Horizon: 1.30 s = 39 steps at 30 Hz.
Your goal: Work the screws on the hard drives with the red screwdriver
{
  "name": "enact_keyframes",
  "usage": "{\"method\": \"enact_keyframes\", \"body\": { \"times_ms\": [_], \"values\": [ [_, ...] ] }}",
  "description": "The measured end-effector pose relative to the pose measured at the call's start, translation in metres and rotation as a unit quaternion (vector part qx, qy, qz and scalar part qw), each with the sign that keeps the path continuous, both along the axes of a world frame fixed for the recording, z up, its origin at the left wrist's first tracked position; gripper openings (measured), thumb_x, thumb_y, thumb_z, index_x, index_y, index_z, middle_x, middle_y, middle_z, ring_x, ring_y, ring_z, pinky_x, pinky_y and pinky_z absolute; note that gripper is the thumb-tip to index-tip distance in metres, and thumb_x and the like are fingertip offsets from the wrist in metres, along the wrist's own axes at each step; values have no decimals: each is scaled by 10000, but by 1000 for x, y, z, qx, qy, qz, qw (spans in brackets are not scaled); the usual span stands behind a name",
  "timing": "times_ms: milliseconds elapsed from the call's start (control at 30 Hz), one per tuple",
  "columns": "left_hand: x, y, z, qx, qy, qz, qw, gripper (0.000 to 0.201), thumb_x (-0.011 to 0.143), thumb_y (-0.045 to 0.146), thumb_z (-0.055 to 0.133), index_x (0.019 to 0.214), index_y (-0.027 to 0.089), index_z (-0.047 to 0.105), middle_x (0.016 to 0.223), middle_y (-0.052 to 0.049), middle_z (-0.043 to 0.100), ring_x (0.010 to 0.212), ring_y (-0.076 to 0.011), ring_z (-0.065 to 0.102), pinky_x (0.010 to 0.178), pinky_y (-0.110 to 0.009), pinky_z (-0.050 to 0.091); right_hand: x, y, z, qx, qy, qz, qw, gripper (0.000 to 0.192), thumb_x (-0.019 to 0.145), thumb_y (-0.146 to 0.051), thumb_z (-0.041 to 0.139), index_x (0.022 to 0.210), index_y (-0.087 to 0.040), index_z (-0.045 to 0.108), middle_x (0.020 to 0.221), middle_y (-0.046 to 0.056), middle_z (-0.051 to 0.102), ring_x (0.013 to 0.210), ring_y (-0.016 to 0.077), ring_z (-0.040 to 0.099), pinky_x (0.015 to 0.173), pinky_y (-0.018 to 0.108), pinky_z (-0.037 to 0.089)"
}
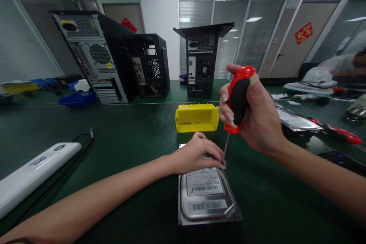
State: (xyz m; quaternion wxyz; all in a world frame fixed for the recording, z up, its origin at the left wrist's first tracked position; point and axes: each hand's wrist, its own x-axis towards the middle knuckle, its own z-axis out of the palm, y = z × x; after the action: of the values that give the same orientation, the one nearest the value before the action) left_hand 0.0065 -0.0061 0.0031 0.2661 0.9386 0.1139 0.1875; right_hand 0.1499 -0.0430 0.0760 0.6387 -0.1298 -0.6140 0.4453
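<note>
A silver hard drive [210,198] with white barcode labels lies flat on the green table. My left hand [200,153] lies across its far half, gripping it, with the fingertips bent at its right edge beside the screwdriver's tip. In my right hand [256,110] is a screwdriver [240,95] with a red and black handle, the thumb near the top of the handle. Its metal shaft slants down to the drive's right edge, by my left fingertips. The left fingers partly hide the tip and the spot it touches.
Just beyond the drive stands a yellow bin [196,119] with small dark pieces inside. Computer cases [200,65] line the back. A white power strip [40,175] lies left; another hard drive [297,120] and a red-black tool [340,131] lie right. Another person [340,65] sits far right.
</note>
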Motion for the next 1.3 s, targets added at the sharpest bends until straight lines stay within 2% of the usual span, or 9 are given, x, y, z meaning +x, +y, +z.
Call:
{"method": "enact_keyframes", "body": {
  "times_ms": [367,633,867,1067,1167,1300],
  "values": [
    [-1,2,-1,-8,7,4,1000,86,840,224,626,900,184,674,1004,21,694,964,-121,605,861,-283,264,1,0,0,14,-13,-17,1000,220,890,-388,490,1067,-260,519,785,-17,515,496,79,444,382,213,341],
    [0,1,0,-3,4,0,1000,77,835,227,633,892,195,674,995,27,698,978,-118,607,871,-288,273,0,-1,0,11,-18,-37,999,275,871,-419,505,1093,-258,514,777,-19,502,480,76,430,375,216,347],
    [-1,1,1,-5,4,0,1000,78,835,223,632,892,193,674,1002,24,698,981,-123,607,866,-288,279,-2,-1,0,15,-15,-34,999,180,876,-395,501,1020,-294,539,774,-25,500,482,79,436,365,208,344],
    [-1,2,1,-14,15,4,1000,82,841,222,621,900,207,677,1026,23,696,1001,-130,602,886,-295,282,-1,-3,1,5,-18,-24,1000,185,877,-407,495,1031,-322,548,775,-24,498,487,89,429,391,217,340],
    [-1,3,0,-17,17,1,1000,90,846,224,615,909,211,679,1040,23,692,1005,-132,602,888,-299,284,-1,-4,2,-15,-11,-10,1000,296,891,-479,422,1083,-279,528,767,-8,499,500,97,429,419,233,350],
    [-1,3,2,-20,19,-11,1000,115,844,209,617,940,202,679,1057,6,686,1026,-140,596,904,-303,282,0,-6,2,-9,0,11,1000,292,919,-369,357,1126,-217,495,785,18,495,522,111,434,435,252,349]
  ]
}}
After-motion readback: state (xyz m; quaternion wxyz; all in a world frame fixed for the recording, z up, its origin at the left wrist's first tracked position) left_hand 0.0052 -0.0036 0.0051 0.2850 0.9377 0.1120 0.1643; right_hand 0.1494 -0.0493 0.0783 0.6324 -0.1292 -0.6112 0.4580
